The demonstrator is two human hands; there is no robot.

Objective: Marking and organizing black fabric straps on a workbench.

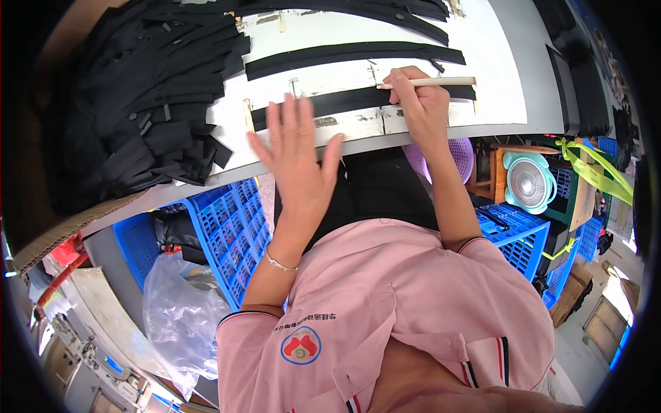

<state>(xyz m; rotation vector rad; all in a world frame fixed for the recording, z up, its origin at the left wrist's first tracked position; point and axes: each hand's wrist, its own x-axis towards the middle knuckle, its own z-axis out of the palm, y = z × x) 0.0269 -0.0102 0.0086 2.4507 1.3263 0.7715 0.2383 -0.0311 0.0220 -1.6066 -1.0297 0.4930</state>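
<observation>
My left hand (297, 155) is spread with fingers apart at the table's near edge. Its fingertips lie over the left part of a black fabric strip (344, 100); whether they press on it I cannot tell. In my right hand (425, 107) is a slim white pencil (447, 81), pinched between thumb and fingers. The pencil lies nearly level, its tip pointing left above the same strip. Farther back, a second black strip (351, 56) runs roughly parallel to the first. Dark marks and yellowish tape pieces show on the white table top (496, 82).
A large heap of black strips (144, 89) covers the table's left side. More strips (385, 15) lie at the back. Blue plastic crates (231, 230) stand below the edge, beside a clear plastic bag (182, 316). At right are a purple basket (460, 158) and a turquoise fan (529, 182).
</observation>
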